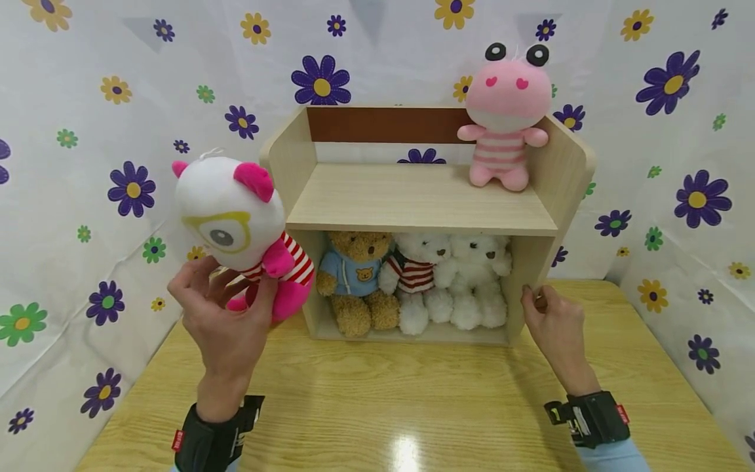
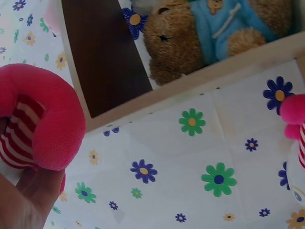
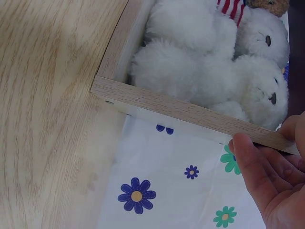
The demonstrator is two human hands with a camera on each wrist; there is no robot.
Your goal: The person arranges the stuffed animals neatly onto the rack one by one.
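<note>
A plush panda [image 1: 236, 210] with pink ears, yellow glasses and a red-and-white striped top is held up by my left hand [image 1: 227, 328], left of a wooden shelf [image 1: 413, 196]. Thumb and fingers grip its lower body, and its pink legs [image 2: 59, 124] show in the left wrist view. My right hand [image 1: 557, 328] pinches the front edge of the shelf's right side panel [image 3: 190, 110], thumb and fingers on either side. In the lower compartment sit a brown teddy bear [image 1: 354, 275] in a blue hoodie, a white bear [image 1: 415, 278] in stripes and a plain white bear [image 1: 480, 282].
A pink plush [image 1: 510, 118] with big eyes sits at the right on the upper shelf. The shelf stands on a wood-grain table [image 1: 377, 400], before a flower-print backdrop [image 1: 177, 78]. Another pink-and-white striped plush [image 2: 293, 112] shows at the left wrist view's right edge.
</note>
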